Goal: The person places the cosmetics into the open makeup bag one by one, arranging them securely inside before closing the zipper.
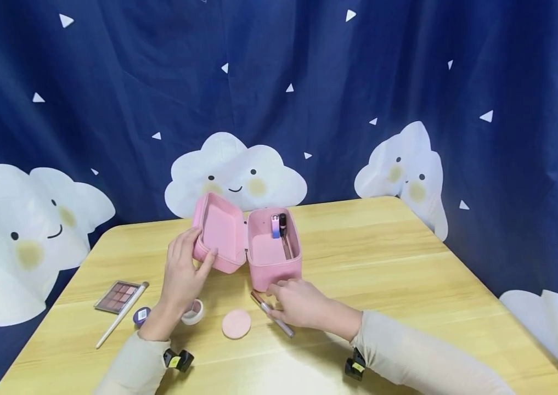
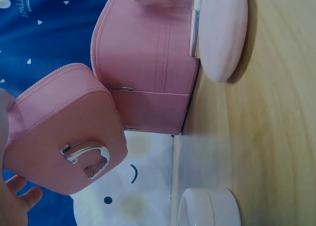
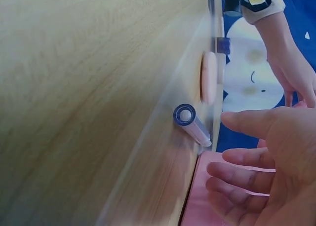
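Note:
A pink makeup case (image 1: 275, 271) stands unzipped on the table, its lid (image 1: 221, 233) folded out to the left. My left hand (image 1: 183, 263) holds that lid, thumb at its near edge and fingers at its left side. At the case's near wall is my right hand (image 1: 303, 302), its fingers loosely bent in the right wrist view (image 3: 261, 171). A slim cosmetic tube (image 3: 197, 130) lies on the table beside the right thumb, not gripped. Inside the case are a blue-and-pink lipstick-like tube (image 1: 275, 226) and a black-capped tube (image 1: 283, 233).
A round pink puff (image 1: 236, 323) lies in front of the case. To its left are a white round pot (image 1: 193, 312), a small dark-blue jar (image 1: 141, 315), an eyeshadow palette (image 1: 117, 297) and a white-handled brush (image 1: 119, 318). A blue curtain (image 1: 269, 82) hangs behind the table.

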### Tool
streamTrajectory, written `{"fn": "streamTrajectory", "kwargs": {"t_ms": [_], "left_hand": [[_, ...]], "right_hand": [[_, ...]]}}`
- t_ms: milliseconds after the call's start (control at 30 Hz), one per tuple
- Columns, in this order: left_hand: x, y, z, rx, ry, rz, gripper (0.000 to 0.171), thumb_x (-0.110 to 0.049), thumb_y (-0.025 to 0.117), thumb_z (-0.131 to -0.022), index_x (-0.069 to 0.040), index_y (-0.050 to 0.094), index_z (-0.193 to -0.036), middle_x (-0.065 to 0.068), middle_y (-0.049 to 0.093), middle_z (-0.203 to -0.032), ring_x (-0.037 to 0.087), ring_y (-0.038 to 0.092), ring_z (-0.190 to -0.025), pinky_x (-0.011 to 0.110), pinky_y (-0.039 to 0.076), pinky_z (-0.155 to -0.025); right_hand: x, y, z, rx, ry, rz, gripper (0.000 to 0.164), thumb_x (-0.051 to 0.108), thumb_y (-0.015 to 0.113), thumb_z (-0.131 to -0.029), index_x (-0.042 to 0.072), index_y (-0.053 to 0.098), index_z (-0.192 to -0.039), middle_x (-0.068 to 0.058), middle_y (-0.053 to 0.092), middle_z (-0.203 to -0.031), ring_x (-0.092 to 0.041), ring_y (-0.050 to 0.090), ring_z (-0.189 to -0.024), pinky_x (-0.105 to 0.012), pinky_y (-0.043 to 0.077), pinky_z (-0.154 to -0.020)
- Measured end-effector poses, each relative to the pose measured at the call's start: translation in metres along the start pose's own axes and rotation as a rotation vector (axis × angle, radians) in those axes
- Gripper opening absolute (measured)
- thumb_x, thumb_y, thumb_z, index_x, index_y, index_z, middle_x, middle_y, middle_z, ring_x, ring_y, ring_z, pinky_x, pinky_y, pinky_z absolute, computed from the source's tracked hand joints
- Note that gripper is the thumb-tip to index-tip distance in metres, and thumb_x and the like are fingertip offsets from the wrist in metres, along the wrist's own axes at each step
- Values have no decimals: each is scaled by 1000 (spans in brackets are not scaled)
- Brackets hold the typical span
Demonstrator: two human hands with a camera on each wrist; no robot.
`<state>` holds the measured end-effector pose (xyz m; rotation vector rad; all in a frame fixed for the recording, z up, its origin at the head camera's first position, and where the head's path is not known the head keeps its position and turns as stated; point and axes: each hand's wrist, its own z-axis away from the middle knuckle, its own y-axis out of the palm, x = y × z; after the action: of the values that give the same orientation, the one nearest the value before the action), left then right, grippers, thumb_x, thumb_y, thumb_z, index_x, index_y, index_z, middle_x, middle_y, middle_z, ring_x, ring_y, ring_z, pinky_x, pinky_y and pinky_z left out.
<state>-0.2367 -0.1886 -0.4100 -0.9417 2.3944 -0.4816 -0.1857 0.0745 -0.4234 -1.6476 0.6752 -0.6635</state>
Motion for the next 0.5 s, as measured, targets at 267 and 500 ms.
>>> {"fn": "streamTrajectory", "kwargs": {"t_ms": [267, 500], "left_hand": [[-1, 0, -2, 10, 4, -2, 57, -18, 70, -86, 2, 49, -136, 23, 51, -134, 42, 44, -122, 55, 34, -103], [-1, -2, -1, 25, -12, -11, 58, -18, 70, -87, 1, 48, -137, 22, 50, -135, 40, 43, -124, 55, 34, -104]], "right_hand": [[0, 1, -4, 35, 26, 1, 40, 39, 75, -83, 11, 68, -110, 9, 60, -79, -8, 59, -76, -29, 52, -80], [3, 9, -7, 54, 48, 16, 33, 42, 77, -81, 14, 68, -98, 11, 57, -74, -5, 55, -69, -27, 50, -74]]}}
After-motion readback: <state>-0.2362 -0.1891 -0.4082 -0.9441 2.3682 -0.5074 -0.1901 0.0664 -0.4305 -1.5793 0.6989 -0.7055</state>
